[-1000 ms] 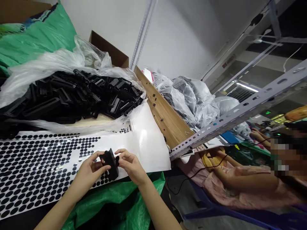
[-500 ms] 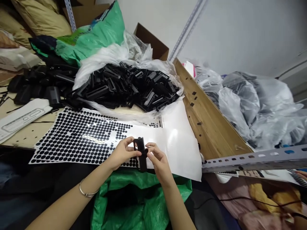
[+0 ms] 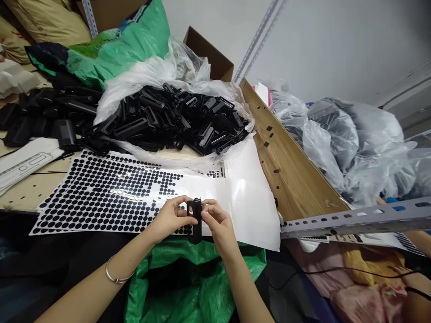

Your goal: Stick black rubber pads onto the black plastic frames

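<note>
Between both hands, over the front edge of the white sheets, a narrow black plastic part (image 3: pixel 197 224) with a slotted loop on its left side is held upright. My left hand (image 3: pixel 170 220) pinches it by that loop, thumb in front. From the other side, my right hand (image 3: pixel 220 226) is closed with thumb and forefinger against the part's right edge; whether a sticker is under those fingertips is hidden. Beneath and to the left lie sheets of round black stickers (image 3: pixel 97 193), with some dots gone from the rows. A blank white backing sheet (image 3: pixel 251 193) lies right of my hands.
A heap of similar black parts (image 3: pixel 178 116) spills from a clear plastic bag behind the sheets. More black pieces (image 3: pixel 63 130) lie at left. An open green sack (image 3: pixel 191 287) hangs below my hands. A wooden board (image 3: pixel 292 170) and perforated metal rail (image 3: pixel 357 215) bound the right; another person's arm (image 3: pixel 417 291) shows there.
The right thumb and forefinger, which held a small black round sticker beside the part, have moved onto its right edge. The part has turned to look narrower. The view has shifted slightly.
</note>
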Available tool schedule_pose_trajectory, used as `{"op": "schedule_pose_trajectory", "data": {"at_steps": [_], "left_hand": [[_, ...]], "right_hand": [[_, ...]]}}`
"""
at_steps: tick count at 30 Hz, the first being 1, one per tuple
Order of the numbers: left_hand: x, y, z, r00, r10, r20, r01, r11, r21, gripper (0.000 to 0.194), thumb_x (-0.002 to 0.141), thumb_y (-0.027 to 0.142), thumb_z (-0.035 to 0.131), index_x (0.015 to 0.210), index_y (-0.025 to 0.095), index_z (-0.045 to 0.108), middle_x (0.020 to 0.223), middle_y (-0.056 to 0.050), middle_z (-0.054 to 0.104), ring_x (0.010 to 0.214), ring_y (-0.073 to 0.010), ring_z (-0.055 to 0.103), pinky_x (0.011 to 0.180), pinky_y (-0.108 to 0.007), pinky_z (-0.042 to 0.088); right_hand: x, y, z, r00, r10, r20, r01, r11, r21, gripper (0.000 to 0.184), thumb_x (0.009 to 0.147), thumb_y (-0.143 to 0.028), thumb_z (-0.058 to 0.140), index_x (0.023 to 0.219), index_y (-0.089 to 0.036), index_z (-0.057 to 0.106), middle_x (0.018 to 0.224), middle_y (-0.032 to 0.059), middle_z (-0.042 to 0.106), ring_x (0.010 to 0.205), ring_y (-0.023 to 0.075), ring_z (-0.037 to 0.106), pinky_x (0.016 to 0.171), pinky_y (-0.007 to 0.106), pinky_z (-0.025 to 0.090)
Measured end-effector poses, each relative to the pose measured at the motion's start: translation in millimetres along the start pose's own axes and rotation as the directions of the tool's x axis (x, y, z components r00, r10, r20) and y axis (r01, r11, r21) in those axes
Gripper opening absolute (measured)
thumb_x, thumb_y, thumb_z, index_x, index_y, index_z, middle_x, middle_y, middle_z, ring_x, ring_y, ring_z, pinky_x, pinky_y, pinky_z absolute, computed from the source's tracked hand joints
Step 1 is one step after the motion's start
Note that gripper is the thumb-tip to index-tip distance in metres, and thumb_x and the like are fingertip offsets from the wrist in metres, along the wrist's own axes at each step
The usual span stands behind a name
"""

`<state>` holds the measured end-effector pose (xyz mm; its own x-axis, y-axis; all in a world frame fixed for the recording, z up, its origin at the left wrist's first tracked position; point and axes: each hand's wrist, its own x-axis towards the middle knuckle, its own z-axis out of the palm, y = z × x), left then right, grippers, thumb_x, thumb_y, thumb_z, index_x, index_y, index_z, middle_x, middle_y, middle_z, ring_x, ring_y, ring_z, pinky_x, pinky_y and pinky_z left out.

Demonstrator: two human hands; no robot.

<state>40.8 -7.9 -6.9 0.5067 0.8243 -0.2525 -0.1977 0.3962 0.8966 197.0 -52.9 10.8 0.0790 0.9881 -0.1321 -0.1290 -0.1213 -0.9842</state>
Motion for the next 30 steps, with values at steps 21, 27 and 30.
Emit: {"op": "schedule_pose_trajectory", "data": {"at_steps": [21, 27, 30], "left_hand": [[0.5, -4.2, -1.1, 1.000, -0.001, -0.002, 0.001, 1.000, 0.029, 0.037, 0.058, 0.016, 0.080, 0.086, 0.018, 0.057, 0.071, 0.005, 0.059, 0.059, -0.0085, 0.060, 0.057, -0.019, 0.046], [-0.4, -3.1, -1.1, 1.000, 0.005, -0.012, -0.005, 0.999, 0.039, 0.036, 0.058, 0.016, 0.079, 0.085, 0.018, 0.057, 0.072, 0.006, 0.058, 0.059, -0.0093, 0.061, 0.059, -0.021, 0.048], [-2.2, -4.4, -1.9, 1.000, 0.009, -0.003, -0.009, 0.998, 0.061, 0.035, 0.060, 0.019, 0.079, 0.087, 0.019, 0.057, 0.070, 0.005, 0.059, 0.059, -0.0111, 0.062, 0.059, -0.022, 0.049]], "right_hand": [[-0.9, -0.4, 1.1, 0.998, -0.054, -0.011, 0.053, 0.994, -0.100, 0.016, 0.076, -0.037, 0.072, 0.071, -0.022, 0.067, 0.102, 0.0032, 0.055, 0.099, 0.0195, 0.056, 0.094, 0.036, 0.044], [-0.5, 2.7, 1.6, 0.997, -0.080, -0.022, 0.077, 0.992, -0.102, 0.017, 0.075, -0.037, 0.073, 0.072, -0.022, 0.066, 0.100, 0.0035, 0.055, 0.100, 0.0197, 0.055, 0.088, 0.033, 0.048], [-1.1, 4.8, 3.7, 0.994, -0.101, -0.037, 0.097, 0.991, -0.093, 0.016, 0.074, -0.036, 0.074, 0.071, -0.022, 0.066, 0.097, 0.0032, 0.055, 0.099, 0.0193, 0.055, 0.086, 0.032, 0.049]]}}
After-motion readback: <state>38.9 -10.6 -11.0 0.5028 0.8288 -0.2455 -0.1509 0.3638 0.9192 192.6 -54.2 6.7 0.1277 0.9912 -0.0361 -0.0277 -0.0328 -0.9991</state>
